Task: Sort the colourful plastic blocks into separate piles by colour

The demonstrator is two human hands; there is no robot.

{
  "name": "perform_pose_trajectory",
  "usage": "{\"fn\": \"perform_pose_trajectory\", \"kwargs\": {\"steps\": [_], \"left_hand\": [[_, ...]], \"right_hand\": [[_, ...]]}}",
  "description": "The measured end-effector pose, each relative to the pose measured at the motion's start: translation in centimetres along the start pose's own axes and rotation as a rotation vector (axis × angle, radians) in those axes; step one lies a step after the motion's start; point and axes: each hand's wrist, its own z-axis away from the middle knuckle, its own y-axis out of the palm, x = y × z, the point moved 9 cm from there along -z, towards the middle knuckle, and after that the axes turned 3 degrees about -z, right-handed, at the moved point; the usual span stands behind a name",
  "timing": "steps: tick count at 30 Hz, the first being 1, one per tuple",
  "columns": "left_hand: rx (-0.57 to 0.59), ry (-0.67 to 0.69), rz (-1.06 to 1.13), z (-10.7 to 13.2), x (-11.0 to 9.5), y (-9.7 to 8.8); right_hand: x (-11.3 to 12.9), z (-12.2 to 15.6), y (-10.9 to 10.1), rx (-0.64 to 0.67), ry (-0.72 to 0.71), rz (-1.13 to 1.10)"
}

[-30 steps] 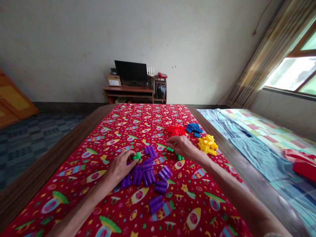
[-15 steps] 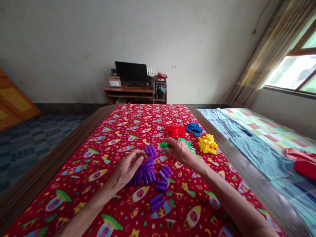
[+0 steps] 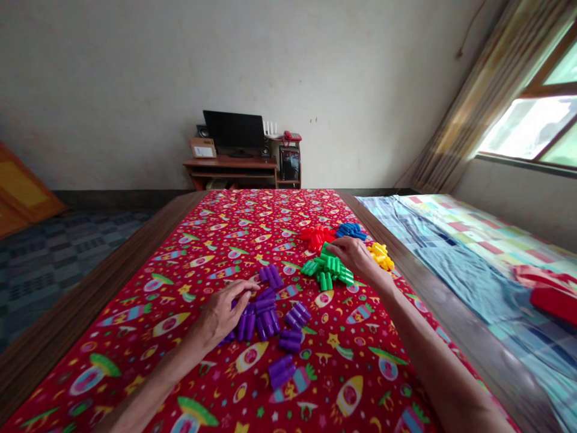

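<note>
My left hand (image 3: 224, 310) rests over the left side of a pile of purple plastic building blocks (image 3: 265, 322). Its fingers are loosely bent, thumb apart from them, and nothing shows in its grasp. Farther away, my right hand (image 3: 356, 255) pinches a green block (image 3: 327, 248) at the back of the green pile (image 3: 331, 267). The blocks look like short ribbed tubes joined side by side. Part of the yellow pile (image 3: 381, 257) is hidden behind my right hand and wrist. Red blocks (image 3: 315, 237) and blue blocks (image 3: 350, 230) lie just beyond that hand.
A red patterned cloth (image 3: 180, 373) covers the table, whose dark wooden border (image 3: 406, 264) shows at the sides. To the right stands a bed (image 3: 451, 240) with a red item (image 3: 554, 304) on it. A desk with a monitor (image 3: 233, 131) is against the far wall.
My right hand has moved right and away from me, from left of the green pile to its back edge. My left hand has shifted slightly left and stays by the purple blocks. The view has shifted slightly.
</note>
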Motion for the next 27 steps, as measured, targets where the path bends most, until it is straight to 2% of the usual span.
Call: {"fn": "perform_pose_trajectory", "kwargs": {"steps": [3,8,11,14,17,20,22,24,27], "left_hand": [[0.005,0.038,-0.015,0.1,-0.2,0.5],[0.0,0.082,-0.019,0.3,-0.6,0.8],[0.004,0.097,-0.025,0.3,-0.8,0.7],[0.006,0.107,-0.039,0.3,-0.5,0.6],[-0.034,0.09,-0.078,0.3,0.4,0.2],[-0.064,0.016,-0.16,0.6,1.8,0.3],[-0.061,-0.008,-0.205,1.1,2.1,0.7],[-0.026,0.014,-0.213,1.5,1.9,1.5],[0.066,0.062,-0.198,1.8,1.2,2.6]], "right_hand": [[0.2,0.3,0.2,0.038,0.001,0.017],[1.7,0.8,1.7,0.195,-0.066,0.085],[2.3,0.6,1.1,0.138,-0.091,0.122],[2.7,0.1,-0.7,0.019,-0.084,0.102],[4.3,0.0,-1.2,0.003,-0.096,0.052],[7.9,1.3,1.2,0.168,-0.209,-0.044],[11.2,3.6,4.2,0.348,-0.353,-0.069],[14.0,6.4,7.0,0.477,-0.487,0.005],[15.9,9.0,9.6,0.465,-0.539,0.195]]}}
